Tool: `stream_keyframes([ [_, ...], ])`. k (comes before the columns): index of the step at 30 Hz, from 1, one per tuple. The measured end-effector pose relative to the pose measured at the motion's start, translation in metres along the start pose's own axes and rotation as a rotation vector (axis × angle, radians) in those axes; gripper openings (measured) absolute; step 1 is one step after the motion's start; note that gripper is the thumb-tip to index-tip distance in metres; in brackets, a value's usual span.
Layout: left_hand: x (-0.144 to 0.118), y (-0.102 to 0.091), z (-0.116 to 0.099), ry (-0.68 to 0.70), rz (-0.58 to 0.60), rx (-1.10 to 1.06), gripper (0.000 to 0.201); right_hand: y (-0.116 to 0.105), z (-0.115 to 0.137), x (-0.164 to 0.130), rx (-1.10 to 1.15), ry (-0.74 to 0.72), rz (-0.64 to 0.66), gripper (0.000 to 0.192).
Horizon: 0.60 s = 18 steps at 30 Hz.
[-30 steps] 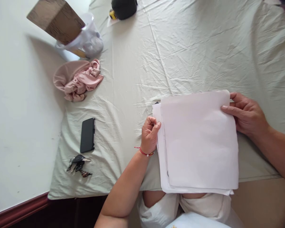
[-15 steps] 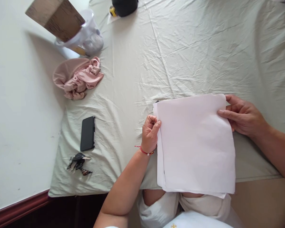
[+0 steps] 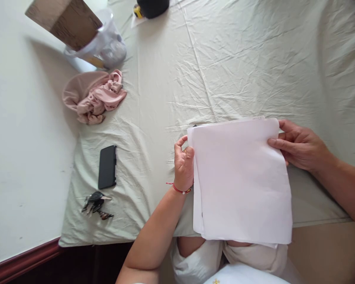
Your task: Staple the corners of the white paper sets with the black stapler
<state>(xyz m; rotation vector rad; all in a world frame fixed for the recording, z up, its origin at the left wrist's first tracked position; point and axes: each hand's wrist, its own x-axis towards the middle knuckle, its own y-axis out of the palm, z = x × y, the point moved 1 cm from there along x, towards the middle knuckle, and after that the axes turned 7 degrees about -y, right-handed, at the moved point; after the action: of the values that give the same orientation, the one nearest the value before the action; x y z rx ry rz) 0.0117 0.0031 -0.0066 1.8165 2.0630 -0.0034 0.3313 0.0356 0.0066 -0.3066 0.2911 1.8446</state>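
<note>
— While the stack of white sheets (image 3: 242,181) overhangs the bed's (image 3: 239,59) near edge at lower centre, who holds it?

— Left hand (image 3: 183,165) pinches its left edge, right hand (image 3: 301,146) its far right corner; the long axis runs near to far. Phone (image 3: 107,167) and keys (image 3: 96,204) lie left.
</note>
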Motion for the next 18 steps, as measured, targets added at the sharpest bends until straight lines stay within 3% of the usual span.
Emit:
stream_keyframes([
  [9, -0.0011, 0.0031, 0.0009, 0.076, 0.033, 0.115, 0.044, 0.0009, -0.0008, 0.0005, 0.027, -0.017, 0.008, 0.114],
  [14, -0.0037, 0.0052, 0.0016, 0.002, 0.074, 0.199, 0.043, 0.0019, -0.0052, 0.0000, -0.003, -0.021, 0.020, 0.107],
  [18, -0.0039, 0.0059, 0.0019, -0.017, 0.070, 0.117, 0.040, 0.0027, -0.0081, -0.0007, -0.117, -0.206, -0.038, 0.086],
])
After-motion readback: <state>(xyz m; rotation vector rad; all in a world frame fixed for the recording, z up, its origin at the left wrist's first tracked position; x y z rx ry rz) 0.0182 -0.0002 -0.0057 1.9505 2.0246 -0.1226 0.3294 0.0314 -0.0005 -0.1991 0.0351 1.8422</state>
